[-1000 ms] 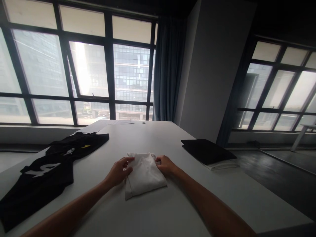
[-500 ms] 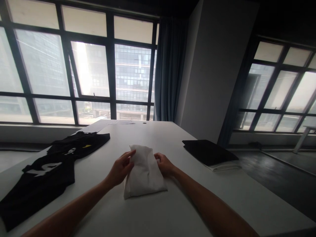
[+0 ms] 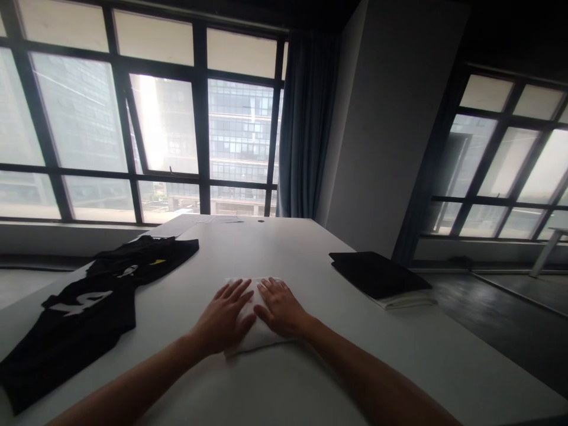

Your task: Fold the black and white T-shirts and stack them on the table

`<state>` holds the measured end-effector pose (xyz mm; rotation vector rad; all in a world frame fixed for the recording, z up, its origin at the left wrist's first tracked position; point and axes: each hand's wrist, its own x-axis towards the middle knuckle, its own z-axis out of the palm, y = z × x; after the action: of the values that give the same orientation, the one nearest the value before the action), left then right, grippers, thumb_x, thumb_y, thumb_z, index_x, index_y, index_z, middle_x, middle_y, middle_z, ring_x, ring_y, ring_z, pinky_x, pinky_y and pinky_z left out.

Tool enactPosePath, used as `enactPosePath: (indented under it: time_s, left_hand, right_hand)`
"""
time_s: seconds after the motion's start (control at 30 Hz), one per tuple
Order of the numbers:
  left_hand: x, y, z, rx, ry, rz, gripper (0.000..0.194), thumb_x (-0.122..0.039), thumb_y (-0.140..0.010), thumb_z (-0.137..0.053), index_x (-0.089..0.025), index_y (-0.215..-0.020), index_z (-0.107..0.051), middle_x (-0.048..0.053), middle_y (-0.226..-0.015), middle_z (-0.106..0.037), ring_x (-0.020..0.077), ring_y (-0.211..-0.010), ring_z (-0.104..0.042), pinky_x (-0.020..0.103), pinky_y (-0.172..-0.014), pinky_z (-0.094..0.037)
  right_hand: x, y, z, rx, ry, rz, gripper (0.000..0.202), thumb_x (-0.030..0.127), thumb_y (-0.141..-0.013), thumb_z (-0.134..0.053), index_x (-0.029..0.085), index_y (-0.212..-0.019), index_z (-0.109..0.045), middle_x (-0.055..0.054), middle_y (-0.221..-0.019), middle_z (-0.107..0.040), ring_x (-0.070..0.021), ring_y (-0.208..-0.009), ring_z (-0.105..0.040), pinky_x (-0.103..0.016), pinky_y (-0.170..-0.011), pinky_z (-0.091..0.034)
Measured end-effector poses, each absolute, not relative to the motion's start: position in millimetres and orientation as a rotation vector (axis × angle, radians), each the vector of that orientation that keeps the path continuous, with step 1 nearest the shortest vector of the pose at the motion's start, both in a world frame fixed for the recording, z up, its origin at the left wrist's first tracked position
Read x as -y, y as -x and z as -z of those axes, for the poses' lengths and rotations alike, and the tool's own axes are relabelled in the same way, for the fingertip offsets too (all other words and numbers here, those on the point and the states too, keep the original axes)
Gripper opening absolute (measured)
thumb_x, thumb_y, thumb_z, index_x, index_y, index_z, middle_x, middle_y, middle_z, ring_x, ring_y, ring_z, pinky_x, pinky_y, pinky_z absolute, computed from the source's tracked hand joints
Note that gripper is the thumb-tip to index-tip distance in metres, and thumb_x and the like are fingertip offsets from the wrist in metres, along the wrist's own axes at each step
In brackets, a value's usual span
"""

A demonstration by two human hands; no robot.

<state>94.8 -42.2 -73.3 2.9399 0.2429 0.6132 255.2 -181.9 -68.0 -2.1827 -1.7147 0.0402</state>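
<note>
A folded white cloth (image 3: 255, 338) lies flat on the white table in front of me, largely covered by my hands. Across its left half rests my left hand (image 3: 225, 316), palm down with the fingers stretched out. My right hand (image 3: 280, 309) lies flat on the right half, fingers likewise extended. The two thumbs nearly meet over the middle of the cloth. Whether the cloth is a garment I cannot tell.
Black garments (image 3: 93, 305) with white and yellow prints are spread along the left of the table (image 3: 284, 242). At the right sits a folded black cloth (image 3: 379, 275) on top of a folded white one (image 3: 408, 300). Papers (image 3: 217, 219) lie at the far end.
The white cloth was raised and held at its sides by both hands; now it lies flat. Both hands have moved on top of it, with fingers spread out.
</note>
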Motion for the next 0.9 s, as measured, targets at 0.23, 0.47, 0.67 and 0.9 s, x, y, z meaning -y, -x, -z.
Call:
enactPosePath:
  time_s: [0.23, 0.47, 0.67, 0.9]
  left_hand:
    - [28.2, -100.5, 94.0, -0.356, -2.869, -0.219, 0.086, -0.073, -0.089, -0.034, -0.017, -0.154, -0.031, 0.012, -0.162, -0.019, 0.0324, -0.151, -0.013, 0.052, -0.12, -0.017]
    - [13.6, -101.9, 89.1, -0.625, -2.811, -0.191, 0.085, -0.072, -0.09, -0.03, -0.018, -0.155, -0.028, 0.012, -0.163, -0.016, 0.0321, -0.151, -0.015, 0.055, -0.119, -0.014]
    - [21.5, -97.1, 67.1, -0.512, -2.852, -0.559, 0.056, -0.066, -0.09, -0.041, -0.023, -0.099, -0.076, 0.01, -0.103, -0.077, 0.0288, -0.103, -0.067, 0.052, -0.11, -0.03]
    - [16.6, -98.9, 73.6, -0.485, -2.893, -0.51, 0.053, -0.055, -0.09, -0.044, -0.02, -0.124, -0.066, 0.013, -0.133, -0.064, 0.0322, -0.124, -0.056, 0.047, -0.103, -0.04]
  right_hand:
    - [184.4, -261.8, 77.7, 1.59, 2.375, -0.361, 0.089, 0.072, -0.092, -0.027, 0.014, -0.158, -0.017, -0.011, -0.165, -0.008, -0.0279, -0.152, -0.002, -0.048, -0.122, -0.003]
    - [175.1, -288.7, 84.1, 1.639, 2.324, -0.247, 0.09, 0.073, -0.091, -0.031, 0.012, -0.157, -0.022, -0.013, -0.164, -0.014, -0.0272, -0.152, -0.007, -0.044, -0.122, -0.005]
    - [189.4, -292.1, 66.6, 1.265, 2.622, 0.05, 0.083, 0.069, -0.09, -0.04, 0.004, -0.14, -0.05, -0.028, -0.141, -0.051, -0.0392, -0.132, -0.046, -0.051, -0.11, -0.029]
    - [195.8, -302.0, 56.7, 1.068, 2.479, -0.253, 0.059, 0.059, -0.07, -0.073, 0.012, -0.105, -0.073, -0.02, -0.112, -0.07, -0.0355, -0.105, -0.065, -0.037, -0.082, -0.048]
